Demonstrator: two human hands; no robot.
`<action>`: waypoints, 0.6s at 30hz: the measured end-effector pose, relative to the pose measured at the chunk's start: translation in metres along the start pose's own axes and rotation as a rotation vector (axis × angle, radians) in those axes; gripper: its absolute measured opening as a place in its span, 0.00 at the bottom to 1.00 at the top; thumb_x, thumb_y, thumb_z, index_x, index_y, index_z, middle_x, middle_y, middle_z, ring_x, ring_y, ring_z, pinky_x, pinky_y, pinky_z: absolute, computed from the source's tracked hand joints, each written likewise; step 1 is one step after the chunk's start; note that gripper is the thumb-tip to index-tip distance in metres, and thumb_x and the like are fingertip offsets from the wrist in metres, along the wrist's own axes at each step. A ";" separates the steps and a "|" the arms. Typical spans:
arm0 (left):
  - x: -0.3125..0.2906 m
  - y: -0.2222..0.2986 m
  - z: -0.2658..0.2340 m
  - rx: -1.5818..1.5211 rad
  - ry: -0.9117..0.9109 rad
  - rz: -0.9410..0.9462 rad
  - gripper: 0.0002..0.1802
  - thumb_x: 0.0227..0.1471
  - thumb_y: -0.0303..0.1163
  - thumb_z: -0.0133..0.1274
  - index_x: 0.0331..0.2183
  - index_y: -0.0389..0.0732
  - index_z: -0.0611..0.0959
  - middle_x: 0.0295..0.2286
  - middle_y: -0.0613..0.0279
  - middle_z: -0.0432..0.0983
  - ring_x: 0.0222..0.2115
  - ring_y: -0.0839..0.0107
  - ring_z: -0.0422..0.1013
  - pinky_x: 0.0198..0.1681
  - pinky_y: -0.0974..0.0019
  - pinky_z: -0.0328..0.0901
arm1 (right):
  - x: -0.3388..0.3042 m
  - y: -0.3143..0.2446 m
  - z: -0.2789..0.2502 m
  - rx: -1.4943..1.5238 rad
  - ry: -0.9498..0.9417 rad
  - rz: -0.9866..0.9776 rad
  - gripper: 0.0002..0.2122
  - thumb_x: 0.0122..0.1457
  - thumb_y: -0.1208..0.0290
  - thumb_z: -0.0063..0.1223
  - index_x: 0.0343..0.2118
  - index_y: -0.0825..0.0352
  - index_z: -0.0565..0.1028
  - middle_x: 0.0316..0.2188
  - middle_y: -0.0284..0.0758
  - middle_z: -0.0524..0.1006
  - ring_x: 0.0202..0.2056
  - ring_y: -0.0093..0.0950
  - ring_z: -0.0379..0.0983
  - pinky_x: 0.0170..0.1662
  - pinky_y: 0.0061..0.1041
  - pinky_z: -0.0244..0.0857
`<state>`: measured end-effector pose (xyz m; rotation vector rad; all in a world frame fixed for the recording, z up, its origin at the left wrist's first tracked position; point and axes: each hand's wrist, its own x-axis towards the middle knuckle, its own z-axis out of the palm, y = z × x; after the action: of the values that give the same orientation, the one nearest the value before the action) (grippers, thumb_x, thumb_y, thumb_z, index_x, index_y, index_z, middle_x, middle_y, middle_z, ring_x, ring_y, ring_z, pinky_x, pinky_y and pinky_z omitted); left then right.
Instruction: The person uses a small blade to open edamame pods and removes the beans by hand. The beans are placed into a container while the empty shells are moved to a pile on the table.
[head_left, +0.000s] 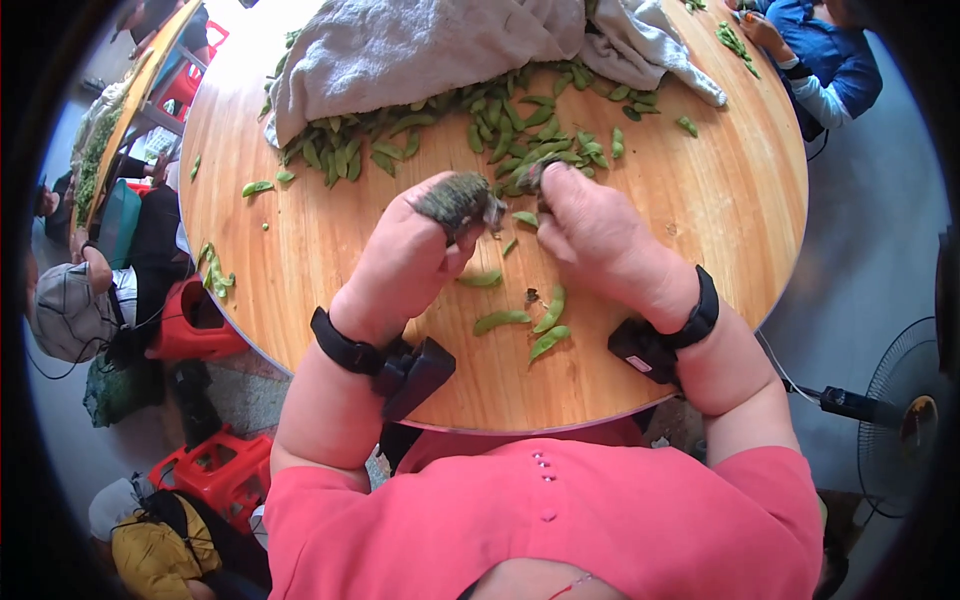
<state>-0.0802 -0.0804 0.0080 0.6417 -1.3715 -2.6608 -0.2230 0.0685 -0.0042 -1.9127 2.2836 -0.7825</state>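
Observation:
Over the round wooden table (400,385), my left hand (405,255) is closed, its thumb area wrapped in a worn dark green covering (455,205). My right hand (610,235) is also curled shut, with a dark, ragged bit at its fingertips. The two hands face each other, a little apart. Whatever is pinched in either is too small or hidden to name. Just beyond them lies a heap of green soybean pods (500,125), partly under a greyish cloth (430,55). Between my wrists, several loose pods (550,310) rest on the wood beside a small dark scrap (532,295).
More pods (215,272) lie near the table's left edge. A person in blue (825,60) sits at the far right. Red stools (215,470) and other people are on the left. A black fan (905,415) stands at right. Black devices (418,378) are strapped to my wrists.

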 end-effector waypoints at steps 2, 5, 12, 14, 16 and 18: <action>-0.001 -0.003 0.001 0.129 -0.031 0.005 0.08 0.55 0.30 0.42 0.30 0.40 0.77 0.18 0.71 0.65 0.14 0.85 0.55 0.15 0.79 0.49 | -0.001 0.006 -0.005 0.146 0.114 0.045 0.09 0.48 0.78 0.48 0.33 0.69 0.64 0.28 0.47 0.69 0.28 0.47 0.70 0.28 0.39 0.65; -0.004 -0.003 0.011 0.255 0.001 0.007 0.15 0.59 0.39 0.42 0.27 0.40 0.76 0.14 0.74 0.61 0.13 0.85 0.53 0.17 0.79 0.47 | -0.002 0.004 -0.010 0.159 0.111 -0.012 0.10 0.48 0.79 0.48 0.34 0.69 0.64 0.28 0.47 0.69 0.27 0.47 0.69 0.28 0.39 0.65; -0.003 -0.005 0.011 0.345 0.018 0.025 0.17 0.59 0.42 0.42 0.26 0.40 0.76 0.14 0.73 0.62 0.13 0.85 0.53 0.16 0.79 0.47 | -0.005 0.003 -0.006 0.017 0.009 -0.064 0.12 0.46 0.79 0.51 0.34 0.69 0.64 0.27 0.45 0.68 0.26 0.46 0.69 0.28 0.38 0.66; -0.003 -0.004 0.011 0.396 0.018 0.023 0.18 0.58 0.42 0.42 0.26 0.40 0.76 0.14 0.73 0.62 0.13 0.85 0.53 0.16 0.78 0.47 | -0.004 -0.001 -0.016 0.152 0.143 -0.119 0.13 0.45 0.79 0.51 0.35 0.68 0.66 0.27 0.44 0.69 0.24 0.44 0.71 0.25 0.36 0.67; -0.003 -0.001 0.011 0.470 -0.036 -0.098 0.17 0.58 0.42 0.42 0.25 0.41 0.76 0.13 0.74 0.62 0.13 0.85 0.53 0.16 0.78 0.48 | -0.007 -0.009 -0.025 0.164 0.119 -0.132 0.13 0.45 0.79 0.51 0.36 0.68 0.66 0.27 0.43 0.70 0.24 0.43 0.71 0.24 0.35 0.67; -0.005 0.000 0.005 0.513 -0.162 -0.067 0.16 0.58 0.41 0.42 0.27 0.41 0.76 0.14 0.73 0.62 0.13 0.84 0.54 0.17 0.78 0.49 | -0.010 -0.015 -0.029 0.163 0.094 -0.140 0.15 0.45 0.79 0.52 0.39 0.67 0.68 0.27 0.41 0.71 0.23 0.40 0.72 0.21 0.32 0.66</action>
<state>-0.0778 -0.0756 0.0118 0.5204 -2.1437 -2.4541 -0.2177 0.0864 0.0242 -2.0177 2.0775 -1.0605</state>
